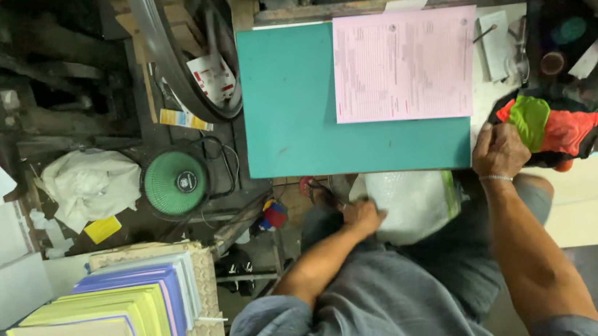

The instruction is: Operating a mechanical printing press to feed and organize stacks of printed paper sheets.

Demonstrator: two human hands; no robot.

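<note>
Plastic bag [412,204] under left hand [362,217]

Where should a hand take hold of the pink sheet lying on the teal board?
Probably the pink sheet's bottom right corner, coming from the near side: it lies flat on the teal board, and that corner sits nearest the right hand.

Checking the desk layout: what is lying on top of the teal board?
A pink printed sheet lies on the teal board, covering its right part. Whatever sits beneath the board is hidden.
</note>
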